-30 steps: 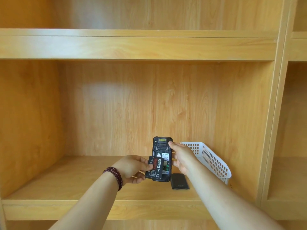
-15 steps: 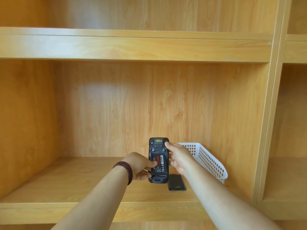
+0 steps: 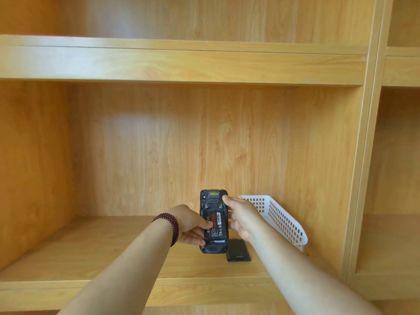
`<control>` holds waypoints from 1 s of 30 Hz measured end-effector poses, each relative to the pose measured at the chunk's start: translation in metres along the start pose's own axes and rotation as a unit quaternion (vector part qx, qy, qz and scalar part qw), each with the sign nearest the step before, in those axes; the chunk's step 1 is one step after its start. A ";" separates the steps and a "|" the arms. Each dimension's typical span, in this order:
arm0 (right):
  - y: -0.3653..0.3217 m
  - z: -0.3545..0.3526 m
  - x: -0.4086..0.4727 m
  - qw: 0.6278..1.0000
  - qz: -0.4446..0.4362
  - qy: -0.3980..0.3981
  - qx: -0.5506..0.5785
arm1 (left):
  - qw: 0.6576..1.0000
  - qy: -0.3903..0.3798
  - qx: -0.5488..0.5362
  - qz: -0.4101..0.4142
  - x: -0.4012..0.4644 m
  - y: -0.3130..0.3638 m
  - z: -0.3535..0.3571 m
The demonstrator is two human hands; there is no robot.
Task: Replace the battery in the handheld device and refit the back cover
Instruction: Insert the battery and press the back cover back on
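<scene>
Seating the battery (image 3: 214, 224) flat in the device (image 3: 213, 221), between my hands: right hand (image 3: 242, 218) grips its edge, left hand (image 3: 189, 223) thumbs it down. I'd press evenly before fetching the cover (image 3: 238, 250) below my right hand.

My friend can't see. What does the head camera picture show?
Two hands hold a black handheld device upright over a wooden shelf; the left hand presses its black battery in. A black flat cover and white plastic basket sit behind.
</scene>
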State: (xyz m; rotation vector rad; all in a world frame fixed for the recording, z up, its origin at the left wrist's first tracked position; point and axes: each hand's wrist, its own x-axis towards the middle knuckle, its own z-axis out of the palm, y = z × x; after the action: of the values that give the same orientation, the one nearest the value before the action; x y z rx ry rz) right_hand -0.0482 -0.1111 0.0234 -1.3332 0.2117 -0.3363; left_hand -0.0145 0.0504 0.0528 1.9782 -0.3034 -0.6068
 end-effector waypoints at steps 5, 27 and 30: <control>-0.001 -0.002 0.005 1.000 -0.004 -0.003 0.011 | 0.999 0.043 0.014 0.030 0.003 0.001 0.001; -0.010 -0.005 0.014 0.999 -0.028 0.000 0.022 | 0.960 0.215 0.144 0.105 0.008 0.001 0.006; -0.012 -0.005 0.014 0.999 -0.032 -0.004 0.024 | 0.976 0.159 0.098 0.114 0.008 0.000 0.005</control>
State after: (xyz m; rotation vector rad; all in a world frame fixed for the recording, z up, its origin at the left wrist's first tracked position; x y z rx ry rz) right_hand -0.0386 -0.1232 0.0348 -1.2945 0.1544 -0.3874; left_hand -0.0103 0.0433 0.0491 2.1514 -0.3957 -0.1124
